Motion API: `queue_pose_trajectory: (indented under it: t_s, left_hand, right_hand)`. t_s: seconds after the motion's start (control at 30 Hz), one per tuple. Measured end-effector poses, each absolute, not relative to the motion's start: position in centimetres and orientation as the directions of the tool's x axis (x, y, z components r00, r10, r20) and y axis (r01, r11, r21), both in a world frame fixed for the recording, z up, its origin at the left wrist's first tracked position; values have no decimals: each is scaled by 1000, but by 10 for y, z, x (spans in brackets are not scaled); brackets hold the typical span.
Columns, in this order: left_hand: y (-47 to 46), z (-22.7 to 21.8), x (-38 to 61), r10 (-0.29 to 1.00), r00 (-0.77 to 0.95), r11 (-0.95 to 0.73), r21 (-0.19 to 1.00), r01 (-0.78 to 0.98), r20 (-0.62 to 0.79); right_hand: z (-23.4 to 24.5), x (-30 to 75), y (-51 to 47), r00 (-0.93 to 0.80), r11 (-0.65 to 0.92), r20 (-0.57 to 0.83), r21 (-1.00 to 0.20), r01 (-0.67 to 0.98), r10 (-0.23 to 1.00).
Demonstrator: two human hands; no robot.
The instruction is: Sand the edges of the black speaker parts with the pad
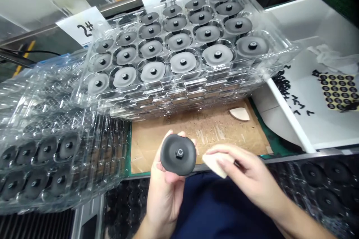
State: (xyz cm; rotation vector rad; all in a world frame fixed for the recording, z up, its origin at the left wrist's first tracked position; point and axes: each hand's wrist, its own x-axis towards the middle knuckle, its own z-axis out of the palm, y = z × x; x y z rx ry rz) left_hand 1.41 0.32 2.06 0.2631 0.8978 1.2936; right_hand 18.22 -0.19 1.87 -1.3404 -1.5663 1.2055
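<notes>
My left hand [164, 190] is closed around a dark grey rounded disc [177, 154] with a small metal nut at its centre, held face up near my lap. My right hand [246, 177] pinches a pale beige wedge-shaped piece [213, 162] just to the right of the disc. A second beige wedge [239, 114] lies on the brown cardboard mat [157, 138]. Behind the mat stands a stack of clear plastic trays [275, 59] holding several similar grey discs.
More clear trays [17, 93] with dark discs sit at the left. A white box [294, 119] at the right holds a sheet of small black round stickers [339, 91]. Paper labels stand behind the trays. Further trays of dark parts lie at the lower right [322, 183].
</notes>
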Motion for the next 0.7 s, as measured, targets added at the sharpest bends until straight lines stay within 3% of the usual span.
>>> queue_pose_trajectory:
  t_s: [0.07,0.2,0.27,0.37,0.5,0.57,0.63,0.7]
  left_hand:
    - [2,22,19,907,27,313,631,-710,-420]
    - [-3,23,18,884,61,389,656,-647,-464]
    - [-5,22,13,881,39,393,685,-614,-471]
    - [-6,18,9,870,19,404,688,-603,-493]
    - [-6,16,14,850,70,441,631,-639,-522]
    - [-5,19,15,841,81,448,605,-658,-535]
    - [-2,23,13,833,81,446,577,-684,-548]
    - [1,26,11,834,91,435,547,-715,-544]
  right_hand:
    - [28,182,1,-108,66,37,-957,281,993]
    - [50,166,13,-277,412,345,-880,236,897]
    - [54,159,18,-383,466,362,-856,224,850]
    - [52,153,24,-511,420,250,-873,250,822]
    - [50,151,24,-365,511,398,-806,300,842]
    - [45,158,16,-395,437,317,-860,264,862]
    - [32,170,6,-482,244,101,-938,245,870]
    - [12,185,-4,-434,37,-100,-955,295,895]
